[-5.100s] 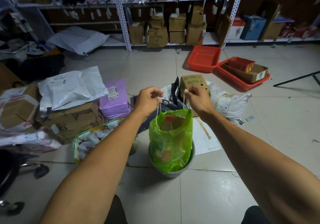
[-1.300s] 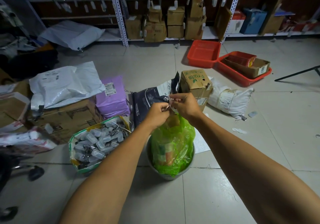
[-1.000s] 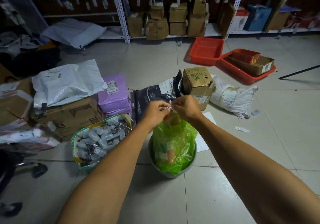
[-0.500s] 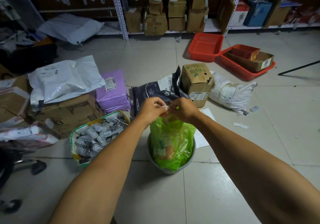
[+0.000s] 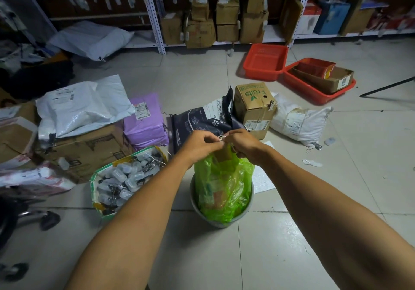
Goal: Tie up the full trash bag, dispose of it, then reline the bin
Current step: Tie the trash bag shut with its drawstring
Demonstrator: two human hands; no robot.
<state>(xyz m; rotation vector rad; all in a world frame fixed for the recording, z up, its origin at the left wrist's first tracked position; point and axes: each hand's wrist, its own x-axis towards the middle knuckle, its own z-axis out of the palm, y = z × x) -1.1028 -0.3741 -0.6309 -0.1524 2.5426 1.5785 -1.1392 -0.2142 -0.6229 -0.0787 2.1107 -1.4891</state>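
A full, translucent green trash bag stands in a small grey bin on the tiled floor in front of me. Its mouth is gathered and pulled up. A thin white drawstring runs between my hands just above the bag. My left hand and my right hand meet there, fingers pinched on the string, almost touching each other. A brown piece of card pokes up inside the bag's neck.
Left of the bin stands an open sack of small clear bottles. Behind it lie a dark pet-food bag, a "Fruits" carton, a white sack, purple and white parcels. Red trays and shelving stand farther back.
Five seconds ago my hands held the two drawstring loops apart above the bag. Since then they have come together over the bag's mouth and keep working the string there.
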